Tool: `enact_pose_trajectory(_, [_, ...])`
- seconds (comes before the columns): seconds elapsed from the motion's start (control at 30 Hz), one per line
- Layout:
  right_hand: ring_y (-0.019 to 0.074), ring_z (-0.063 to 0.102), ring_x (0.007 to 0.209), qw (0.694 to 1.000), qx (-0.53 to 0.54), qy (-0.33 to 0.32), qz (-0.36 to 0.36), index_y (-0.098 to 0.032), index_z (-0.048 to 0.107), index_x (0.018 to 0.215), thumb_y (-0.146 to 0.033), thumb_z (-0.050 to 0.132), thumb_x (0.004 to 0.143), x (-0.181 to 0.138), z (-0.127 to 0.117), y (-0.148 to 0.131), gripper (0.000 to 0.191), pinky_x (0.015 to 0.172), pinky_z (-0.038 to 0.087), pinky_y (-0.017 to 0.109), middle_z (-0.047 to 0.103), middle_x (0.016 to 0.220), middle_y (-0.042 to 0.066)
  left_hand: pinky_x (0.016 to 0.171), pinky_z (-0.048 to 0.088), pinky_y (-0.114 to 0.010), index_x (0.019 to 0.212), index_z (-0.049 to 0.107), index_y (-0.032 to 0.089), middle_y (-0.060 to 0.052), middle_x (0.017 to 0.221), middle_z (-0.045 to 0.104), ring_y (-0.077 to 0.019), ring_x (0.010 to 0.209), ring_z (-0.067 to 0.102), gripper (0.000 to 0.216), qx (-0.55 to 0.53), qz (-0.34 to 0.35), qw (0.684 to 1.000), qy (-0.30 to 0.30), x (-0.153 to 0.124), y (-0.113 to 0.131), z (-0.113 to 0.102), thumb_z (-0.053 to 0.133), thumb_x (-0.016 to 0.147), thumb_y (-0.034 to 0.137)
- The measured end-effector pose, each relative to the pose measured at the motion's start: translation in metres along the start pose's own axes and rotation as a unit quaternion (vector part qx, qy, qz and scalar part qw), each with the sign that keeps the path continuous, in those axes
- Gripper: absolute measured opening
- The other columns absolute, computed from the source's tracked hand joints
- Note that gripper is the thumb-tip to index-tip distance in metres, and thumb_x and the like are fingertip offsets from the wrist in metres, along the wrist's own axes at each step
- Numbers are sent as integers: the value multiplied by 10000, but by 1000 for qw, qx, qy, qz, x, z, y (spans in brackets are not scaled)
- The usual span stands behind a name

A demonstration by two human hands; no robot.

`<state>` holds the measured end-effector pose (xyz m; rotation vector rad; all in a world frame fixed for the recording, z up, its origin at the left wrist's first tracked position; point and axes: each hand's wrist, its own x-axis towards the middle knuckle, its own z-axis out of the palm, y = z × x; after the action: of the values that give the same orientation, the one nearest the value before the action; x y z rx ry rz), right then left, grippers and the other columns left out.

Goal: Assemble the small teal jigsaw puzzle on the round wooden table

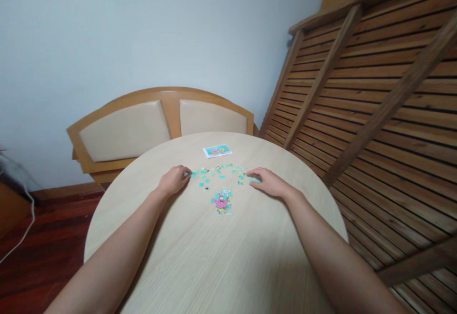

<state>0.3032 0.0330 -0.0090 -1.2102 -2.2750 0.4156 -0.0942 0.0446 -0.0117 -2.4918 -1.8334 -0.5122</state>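
Observation:
Loose jigsaw pieces (204, 180), mostly teal with some yellow and dark bits, lie in a curved band on a round table. Nearer to me is a small joined section of jigsaw puzzle (222, 201) with a pink starfish figure. My left hand (175, 180) rests at the band's left end, fingers loosely bent, tips beside a teal piece; a small gap shows between finger and thumb. At the right end, my right hand (266, 181) lies with thumb and fingers apart. Teal pieces show close to and partly beneath its fingers.
A picture card (217, 151) with cartoon figures lies beyond the pieces on the pale wooden table (200, 257). Behind stands a padded wooden headboard (171, 109) against the wall. A slatted wooden frame (357, 114) leans at the right. A white cable (33, 209) hangs at the left.

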Motion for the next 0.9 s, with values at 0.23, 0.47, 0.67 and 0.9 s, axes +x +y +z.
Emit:
enact_pose_trajectory(0.23, [233, 665, 1042, 996, -23, 14, 81, -145, 713, 1110, -155, 634, 834, -4, -8, 18, 287, 973, 506, 373, 705, 1174, 131, 985, 481, -354, 1073, 697, 200, -99, 1180, 673, -260, 1089, 621, 336, 10, -8, 1000, 1, -2, 2, 2, 461, 904, 369])
enact_pose_trajectory(0.47, [254, 654, 1073, 996, -52, 16, 68, -144, 724, 1102, -228, 660, 836, -2, -5, 20, 286, 999, 487, 385, 709, 1155, 136, 1009, 461, -398, 1169, 628, 158, -141, 1251, 635, -290, 1146, 593, 379, 22, -22, 999, -7, -6, 20, 7, 446, 933, 393])
enact_pose_trajectory(0.67, [254, 651, 1090, 995, -54, 21, 86, -163, 737, 1069, -255, 535, 923, -3, -6, 26, 266, 1008, 483, 400, 722, 1139, 124, 1092, 392, -448, 1315, 532, 118, -197, 1373, 566, -309, 1280, 529, 511, -37, 31, 999, -9, -10, 34, 19, 364, 985, 469])
enact_pose_trajectory(0.9, [289, 480, 1350, 987, -118, 4, 107, -196, 572, 1377, -381, 436, 989, -3, 5, 26, 450, 1145, 345, 477, 539, 1450, 133, 1181, 252, -520, 1493, 391, 136, -189, 1582, 319, -347, 1473, 278, 699, -37, 72, 995, -64, -10, 47, 30, 335, 978, 605])
